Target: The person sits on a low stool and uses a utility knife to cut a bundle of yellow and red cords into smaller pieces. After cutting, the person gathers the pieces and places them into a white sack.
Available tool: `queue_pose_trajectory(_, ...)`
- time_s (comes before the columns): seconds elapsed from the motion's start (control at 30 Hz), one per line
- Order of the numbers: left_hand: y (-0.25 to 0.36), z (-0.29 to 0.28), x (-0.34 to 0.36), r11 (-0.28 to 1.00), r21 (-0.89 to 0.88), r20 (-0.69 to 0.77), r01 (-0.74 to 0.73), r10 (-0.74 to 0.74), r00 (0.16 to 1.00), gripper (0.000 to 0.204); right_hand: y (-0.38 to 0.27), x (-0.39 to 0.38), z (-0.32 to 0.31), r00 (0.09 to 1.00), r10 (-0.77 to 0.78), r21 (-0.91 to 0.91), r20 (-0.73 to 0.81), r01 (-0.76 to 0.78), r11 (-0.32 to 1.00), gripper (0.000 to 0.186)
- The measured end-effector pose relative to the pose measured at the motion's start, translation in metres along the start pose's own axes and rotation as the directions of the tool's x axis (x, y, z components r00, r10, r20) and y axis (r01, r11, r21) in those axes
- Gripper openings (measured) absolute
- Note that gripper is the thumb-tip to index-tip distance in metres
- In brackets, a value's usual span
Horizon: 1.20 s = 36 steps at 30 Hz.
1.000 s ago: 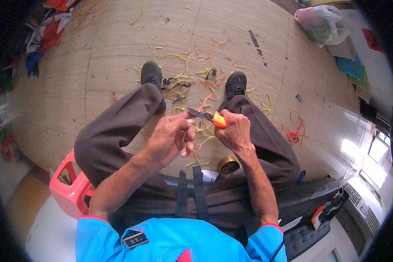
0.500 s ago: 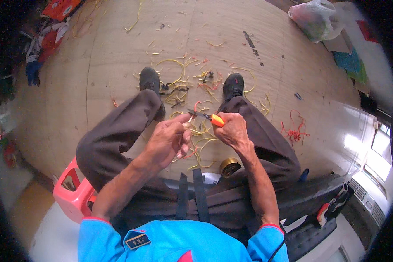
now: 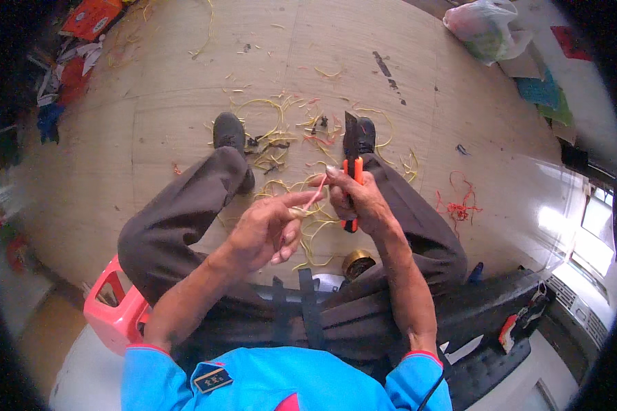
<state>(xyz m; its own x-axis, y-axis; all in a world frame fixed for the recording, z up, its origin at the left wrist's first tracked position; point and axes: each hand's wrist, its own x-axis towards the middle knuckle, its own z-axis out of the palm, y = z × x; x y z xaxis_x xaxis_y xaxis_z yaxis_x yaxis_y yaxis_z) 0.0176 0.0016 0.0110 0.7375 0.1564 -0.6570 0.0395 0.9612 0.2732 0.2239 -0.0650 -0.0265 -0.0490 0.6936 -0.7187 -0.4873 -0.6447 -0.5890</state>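
Observation:
A short pinkish-red wire [image 3: 313, 199] runs slantwise between my two hands. My left hand [image 3: 264, 231] pinches its lower end between thumb and forefinger, the other fingers curled loosely. My right hand [image 3: 362, 199] is closed around a utility knife [image 3: 351, 140] with an orange handle and a broad dark blade pointing away from me. Thumb and forefinger of that same hand meet at the wire's upper end. Beneath both hands, yellow wire scraps [image 3: 315, 236] lie on the floor between my feet.
My black shoes [image 3: 229, 130] stand either side of the scraps. A brass-coloured roll [image 3: 358, 263] sits near my right thigh. Tangled red wire [image 3: 463, 205] lies to the right. A pink plastic stool [image 3: 110, 301] is at my left, a filled plastic bag [image 3: 487, 29] at far right.
The knife blade has swung from across the wire to pointing away from me. My right thumb and forefinger have come to the wire's upper end. My left hand still pinches the wire.

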Motion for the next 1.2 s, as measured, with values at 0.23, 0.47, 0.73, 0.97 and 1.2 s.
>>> queue_pose_trajectory(0.23, -0.009, 0.007, 0.011, 0.989, 0.145, -0.022, 0.023, -0.02, 1.0, 0.051, 0.006, -0.002, -0.007, 0.986, -0.153, -0.033, -0.069, 0.151, 0.988, 0.026)
queue_pose_trajectory(0.47, -0.017, -0.004, 0.013, 0.98, 0.188, -0.035, -0.061, 0.069, 0.997, 0.037, 0.009, -0.008, 0.003, 0.984, -0.167, -0.071, -0.065, 0.163, 0.984, 0.03)
queue_pose_trajectory(0.73, -0.009, -0.007, 0.013, 0.985, 0.128, -0.116, -0.118, 0.133, 0.984, 0.032, 0.018, -0.006, 0.003, 0.883, -0.461, -0.628, -0.084, 0.312, 0.713, 0.023)
queue_pose_trajectory(0.97, -0.008, -0.012, 0.012, 0.981, 0.117, -0.171, -0.152, 0.171, 0.97, 0.027, 0.034, -0.008, 0.002, 0.804, -0.581, -0.915, 0.129, 0.322, 0.242, 0.013)
queue_pose_trajectory(1.2, -0.008, -0.013, 0.012, 0.983, 0.071, -0.177, -0.171, 0.182, 0.967, 0.036, 0.039, -0.006, 0.001, 0.822, -0.551, -0.95, 0.148, 0.273, 0.152, 0.013)
